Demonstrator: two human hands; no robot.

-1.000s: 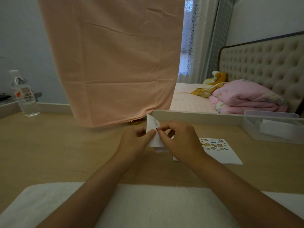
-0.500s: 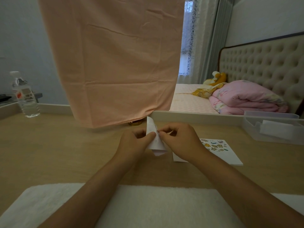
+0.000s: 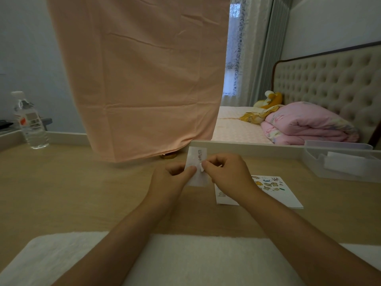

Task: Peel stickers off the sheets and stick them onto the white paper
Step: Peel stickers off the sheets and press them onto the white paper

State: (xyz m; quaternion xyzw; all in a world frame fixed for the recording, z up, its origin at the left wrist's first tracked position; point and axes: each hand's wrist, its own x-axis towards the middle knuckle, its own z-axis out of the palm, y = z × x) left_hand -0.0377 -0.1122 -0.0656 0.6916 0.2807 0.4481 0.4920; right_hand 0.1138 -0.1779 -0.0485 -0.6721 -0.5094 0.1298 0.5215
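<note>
Since a second ago the bent sticker sheet (image 3: pixel 196 162) has straightened and now stands upright. A water bottle (image 3: pixel 31 122) stands at ten o'clock on the table (image 3: pixel 82 193). The left hand (image 3: pixel 169 178) pinches the sheet's left edge. The right hand (image 3: pixel 228 174) pinches a pale sticker (image 3: pixel 200 167) on the sheet. The white paper (image 3: pixel 284 193) lies at four o'clock of the hands.

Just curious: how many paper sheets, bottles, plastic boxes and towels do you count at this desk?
Paper sheets: 2 (sticker sheet pinched by left hand and right hand; white paper lying flat)
Water bottle: 1
Clear plastic box: 1
White towel: 1
Total: 5
</note>
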